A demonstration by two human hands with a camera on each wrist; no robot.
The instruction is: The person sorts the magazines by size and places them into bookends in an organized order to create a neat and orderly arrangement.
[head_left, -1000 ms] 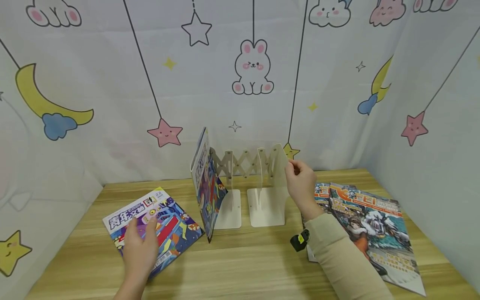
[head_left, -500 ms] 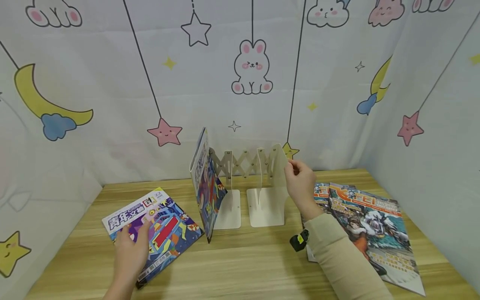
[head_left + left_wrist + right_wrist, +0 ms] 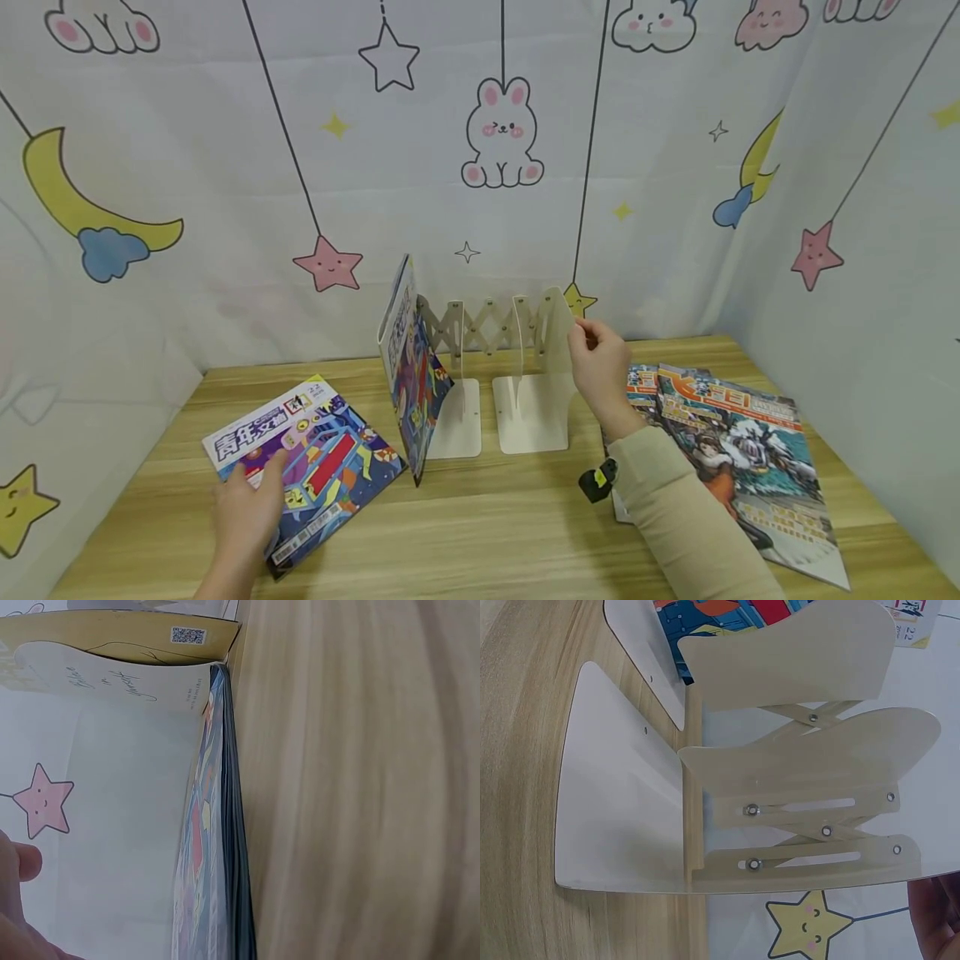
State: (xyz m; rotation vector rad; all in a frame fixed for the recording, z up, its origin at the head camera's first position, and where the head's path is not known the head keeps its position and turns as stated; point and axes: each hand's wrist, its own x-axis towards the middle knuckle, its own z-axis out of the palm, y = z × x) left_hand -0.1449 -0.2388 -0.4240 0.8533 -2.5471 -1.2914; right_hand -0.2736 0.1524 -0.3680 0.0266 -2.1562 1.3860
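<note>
My left hand is over the left edge of a magazine with a purple and blue cover, lying flat at the left. In the left wrist view its fingers stand apart from the cover, holding nothing. My right hand pinches the upper edge of the right end panel of a cream metal folding bookend. Only part of that hand shows in the right wrist view, at the lower right corner. A matching magazine stands upright in the bookend's leftmost slot, its lower corner bent outward.
Several comic-style magazines lie overlapping at the right, partly behind my right sleeve. A black strap device hangs at the right wrist. Behind the wooden table hangs a white curtain with cartoon prints.
My left hand has drawn back left and toward me across the flat magazine, uncovering more of its cover. The right hand stays at the bookend panel.
</note>
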